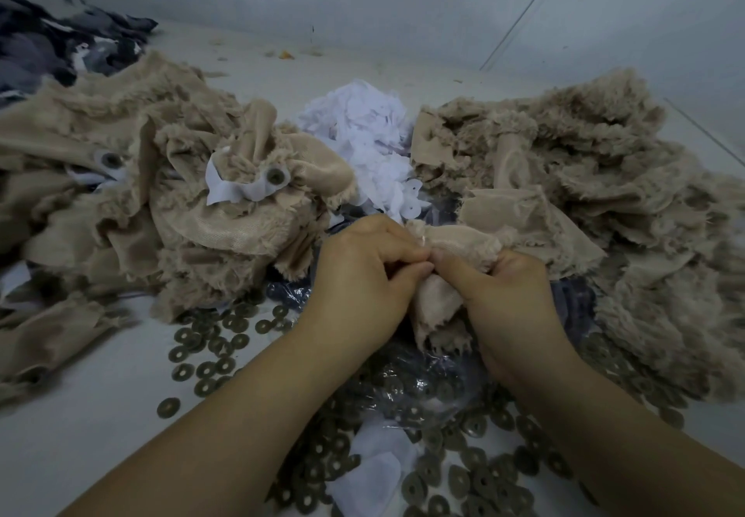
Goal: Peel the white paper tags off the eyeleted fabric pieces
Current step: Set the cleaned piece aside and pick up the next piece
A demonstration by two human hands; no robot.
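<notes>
Left pile: tan furry fabric heap (153,202) blocks from 9 to 11 o'clock
Right pile: second tan heap (584,202) blocks from 1 to 4 o'clock
Gap at 12 o'clock: filled by a mound of white paper tags (363,145) between the heaps
Open floor: bare pale surface (80,416) at 8 o'clock, and beyond the piles near the wall at 12
Underfoot: loose metal rings (209,355) scattered from 5 to 8 o'clock, with crinkled clear plastic (407,387) at 6
Far corner: dark cloth (60,45) at 10 o'clock
</notes>
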